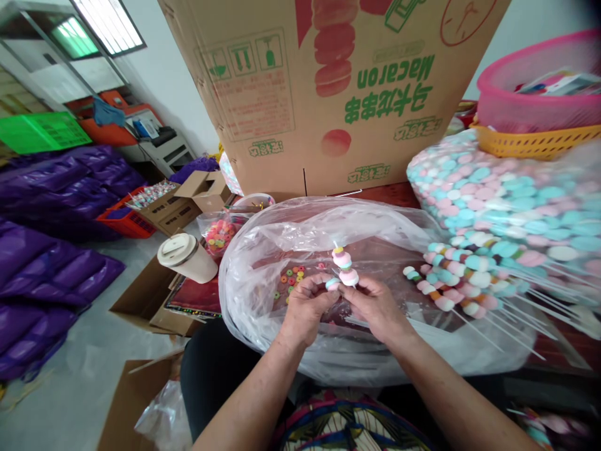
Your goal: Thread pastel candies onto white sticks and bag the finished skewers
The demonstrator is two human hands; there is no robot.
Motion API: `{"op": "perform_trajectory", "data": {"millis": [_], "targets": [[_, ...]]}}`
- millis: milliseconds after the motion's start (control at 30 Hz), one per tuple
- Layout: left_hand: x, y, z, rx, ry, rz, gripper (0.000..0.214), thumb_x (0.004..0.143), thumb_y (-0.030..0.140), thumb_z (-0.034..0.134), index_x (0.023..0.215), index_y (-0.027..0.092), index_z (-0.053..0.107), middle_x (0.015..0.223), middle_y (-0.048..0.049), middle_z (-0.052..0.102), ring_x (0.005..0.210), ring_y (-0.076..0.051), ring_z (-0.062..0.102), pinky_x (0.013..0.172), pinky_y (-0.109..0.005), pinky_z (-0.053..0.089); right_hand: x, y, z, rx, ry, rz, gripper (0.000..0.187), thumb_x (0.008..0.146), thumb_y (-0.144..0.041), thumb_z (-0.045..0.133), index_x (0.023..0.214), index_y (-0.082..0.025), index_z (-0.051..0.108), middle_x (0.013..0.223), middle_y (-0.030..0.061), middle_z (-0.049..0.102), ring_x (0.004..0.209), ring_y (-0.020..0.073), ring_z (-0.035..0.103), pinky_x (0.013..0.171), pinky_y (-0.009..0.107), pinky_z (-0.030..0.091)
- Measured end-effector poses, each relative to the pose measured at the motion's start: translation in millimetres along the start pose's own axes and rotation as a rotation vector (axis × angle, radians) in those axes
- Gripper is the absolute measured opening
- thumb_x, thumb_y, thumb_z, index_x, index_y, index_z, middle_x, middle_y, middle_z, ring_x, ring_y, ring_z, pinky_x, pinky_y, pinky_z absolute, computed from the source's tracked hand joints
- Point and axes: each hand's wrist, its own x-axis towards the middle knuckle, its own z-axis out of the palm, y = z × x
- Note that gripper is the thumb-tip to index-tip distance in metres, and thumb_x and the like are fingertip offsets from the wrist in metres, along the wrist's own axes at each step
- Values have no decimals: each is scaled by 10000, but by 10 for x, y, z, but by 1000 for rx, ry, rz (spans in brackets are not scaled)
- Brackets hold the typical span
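Observation:
My right hand [375, 307] pinches a thin white stick threaded with pastel marshmallow pieces, the skewer [344, 264], held upright over a clear plastic bag [282, 250]. My left hand [303, 307] is closed beside it, its fingertips on a pale blue-white marshmallow piece [332, 284] at the skewer's lower end. Small coloured ring candies [288, 280] lie inside the bag just left of my hands. A pile of finished skewers [464, 275] lies to the right, sticks pointing right.
A large cardboard box [328, 88] printed "Macaron" stands behind. A big bag of pastel marshmallows [511, 194] sits at right under a pink basket [535, 94]. A lidded paper cup [185, 255], small boxes and purple bags [61, 188] are at left.

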Motion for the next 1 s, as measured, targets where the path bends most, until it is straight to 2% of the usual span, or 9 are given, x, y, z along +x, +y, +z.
{"op": "perform_trajectory", "data": {"millis": [67,167,300,433,633,833,1000], "targets": [[31,14,-23,-4,81,-12,331,558,213,834,842,146,678,732,-12,690,650,-103,615,662,-235,499,-68,-24,-81,-161,-43,-27,383,693,-548,624,751,-174,567,501,-81,353,437,69,281,408,218,217],[82,38,-81,-4,192,-2,398,543,229,834,905,161,680,763,-10,697,661,-114,627,657,-248,513,-242,-29,-228,-533,-87,-186,295,828,-432,471,685,-182,538,554,-37,449,516,100,387,482,229,294],[130,25,-144,68,298,74,327,541,233,813,830,150,686,713,2,683,628,-105,616,628,-223,500,-421,66,-307,-833,-60,-335,323,872,-368,358,609,-203,445,529,-12,483,508,120,421,509,244,317],[117,-2,-142,195,315,138,286,571,241,784,829,154,696,669,16,665,591,-97,590,592,-211,479,-394,144,-275,-976,-25,-351,302,876,-325,314,643,-207,464,576,27,562,523,145,485,530,260,325],[87,0,-155,235,261,106,315,585,232,764,884,160,693,660,16,665,589,-103,584,577,-211,465,-322,105,-281,-1117,-47,-316,291,863,-291,311,646,-206,487,574,51,593,516,163,516,540,275,305],[162,-101,-217,354,371,168,275,609,212,729,878,165,701,628,26,652,561,-99,570,573,-206,464,-391,104,-268,-1175,-61,-314,278,863,-239,310,697,-197,529,615,56,618,548,163,543,549,278,287],[121,-167,-258,579,377,282,264,647,202,695,910,191,716,653,13,671,576,-118,583,595,-220,474,-405,145,-214,-1253,9,-319,272,868,-213,322,712,-192,544,605,59,618,542,169,554,546,290,255]]}}
